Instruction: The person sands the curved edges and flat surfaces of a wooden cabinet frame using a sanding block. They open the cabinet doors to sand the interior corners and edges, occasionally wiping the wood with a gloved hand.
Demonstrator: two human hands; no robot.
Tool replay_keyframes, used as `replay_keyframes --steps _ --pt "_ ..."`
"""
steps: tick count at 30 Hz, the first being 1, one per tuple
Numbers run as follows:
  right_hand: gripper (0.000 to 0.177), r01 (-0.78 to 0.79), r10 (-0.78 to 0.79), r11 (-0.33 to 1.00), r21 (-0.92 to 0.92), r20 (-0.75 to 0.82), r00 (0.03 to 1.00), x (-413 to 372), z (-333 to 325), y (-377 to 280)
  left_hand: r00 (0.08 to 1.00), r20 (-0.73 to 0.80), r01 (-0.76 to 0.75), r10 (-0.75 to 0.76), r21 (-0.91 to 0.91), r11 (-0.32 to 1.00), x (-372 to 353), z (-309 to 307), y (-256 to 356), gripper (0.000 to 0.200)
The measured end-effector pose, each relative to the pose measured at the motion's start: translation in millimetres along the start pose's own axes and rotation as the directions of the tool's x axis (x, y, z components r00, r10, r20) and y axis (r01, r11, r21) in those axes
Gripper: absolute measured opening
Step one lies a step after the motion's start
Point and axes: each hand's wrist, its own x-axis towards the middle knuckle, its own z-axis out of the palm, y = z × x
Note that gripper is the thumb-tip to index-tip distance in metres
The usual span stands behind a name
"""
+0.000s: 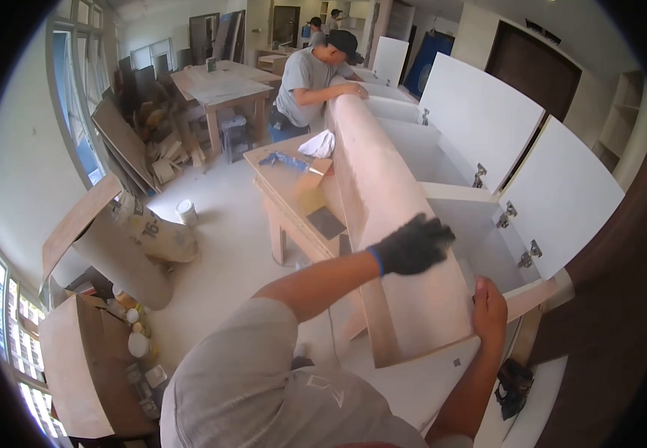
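My left hand (415,246), in a dark glove with a blue cuff, reaches across a long wooden cabinet panel (383,179). Its fingers are stretched out over the pale, dusty surface and a little blurred; whether anything lies under the palm is hidden. At the near end of the cabinet, my bare right hand (490,310) grips the edge, thumb up, with its other fingers mostly hidden. White doors (480,119) stand raised on metal hinges (529,254) along the right side, above open white compartments (480,239).
A low wooden bench (294,194) beside the cabinet bears a blue caulking gun (286,160), a white cloth (317,144) and sanding sheets (326,222). Another person (312,93) leans over the far end. Sacks (159,231), a white bucket (186,212) and boards stand left.
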Motion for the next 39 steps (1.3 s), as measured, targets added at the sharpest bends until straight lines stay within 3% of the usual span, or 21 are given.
replay_keyframes --steps 2,4,5,8,12,15,16,18,19,22,24,26,27,30,31,32,34,36,37,38,39 --pt "0.051 0.018 -0.016 0.999 0.037 -0.061 0.998 1 4 7 0.979 0.095 0.186 -0.183 -0.030 0.982 6 -9 22 0.053" --pt "0.053 -0.121 0.120 0.991 0.060 0.021 0.993 -2 -9 -19 0.974 -0.226 -0.003 -0.011 -0.062 0.998 -15 46 57 0.060" --pt "0.055 -0.191 0.186 0.979 0.071 0.065 0.980 -2 -12 -28 0.967 -0.231 -0.137 0.110 -0.106 0.985 -28 44 74 0.066" --pt "0.057 -0.038 0.039 0.999 0.038 -0.024 0.999 -3 -2 -6 0.986 -0.147 -0.100 0.074 -0.183 0.978 -12 39 37 0.067" --pt "0.055 -0.138 0.138 0.990 0.027 0.000 0.990 -6 -5 -16 0.992 -0.096 0.075 -0.079 -0.046 0.996 14 19 -32 0.049" --pt "0.052 -0.149 0.147 0.988 0.049 0.042 0.988 -5 -9 -18 0.950 -0.295 -0.113 0.099 -0.032 0.993 -14 39 34 0.057" --pt "0.052 -0.138 0.137 0.990 0.034 0.022 0.990 -2 -9 -18 0.989 -0.061 -0.140 0.132 -0.169 0.976 -15 2 52 0.066" --pt "0.052 -0.127 0.127 0.992 0.001 0.008 0.992 -6 -7 -19 0.921 -0.326 -0.264 0.213 -0.121 0.957 -11 30 1 0.058" --pt "0.052 -0.141 0.141 0.990 0.013 0.011 0.990 -5 -8 -19 0.997 -0.057 -0.068 0.057 -0.220 0.973 4 15 -28 0.057" --pt "0.051 -0.157 0.156 0.987 0.032 0.016 0.988 -7 -8 -21 0.981 -0.065 0.177 -0.181 -0.069 0.982 21 -14 -114 0.043" --pt "0.051 -0.122 0.122 0.992 0.017 0.003 0.993 -7 -9 -19 0.964 -0.002 0.266 -0.266 0.000 0.964 30 -5 -119 0.041" --pt "0.050 -0.166 0.166 0.986 0.014 0.009 0.986 -7 -10 -20 0.957 -0.269 -0.119 0.111 -0.013 0.993 12 21 -87 0.043" --pt "0.050 -0.193 0.193 0.981 0.012 0.011 0.981 -6 -10 -21 0.994 0.032 -0.100 0.105 -0.127 0.987 11 -14 -61 0.051" --pt "0.050 -0.198 0.199 0.979 0.045 -0.006 0.980 -8 -11 -20 0.963 -0.229 -0.165 0.139 -0.101 0.981 14 10 -152 0.045" --pt "0.050 -0.213 0.214 0.975 0.059 -0.009 0.977 -8 -11 -19 0.991 -0.084 0.098 -0.102 -0.049 0.994 23 -10 -176 0.038" --pt "0.050 -0.227 0.229 0.971 0.073 -0.014 0.973 -10 -10 -19 0.989 -0.147 0.006 0.019 0.173 0.985 25 5 -230 0.034" --pt "0.049 -0.243 0.246 0.967 0.077 -0.031 0.969 -12 -10 -21 0.994 -0.060 0.103 -0.093 0.199 0.975 32 -2 -255 0.041" --pt "0.049 -0.238 0.240 0.970 0.053 -0.043 0.970 -8 -10 -23 0.959 -0.245 0.128 -0.145 -0.083 0.988 17 8 -215 0.045" --pt "0.050 -0.245 0.250 0.965 0.093 -0.048 0.967 -8 -10 -24 0.993 -0.120 0.015 -0.019 -0.037 0.999 10 -2 -199 0.049" --pt "0.050 -0.233 0.242 0.966 0.110 -0.072 0.968 -6 -9 -22 0.971 -0.186 -0.142 0.151 0.063 0.988 10 10 -210 0.046" --pt "0.051 -0.230 0.241 0.965 0.125 -0.083 0.967 -6 -7 -20 0.970 -0.175 -0.147 0.170 0.139 0.979 13 13 -237 0.042"
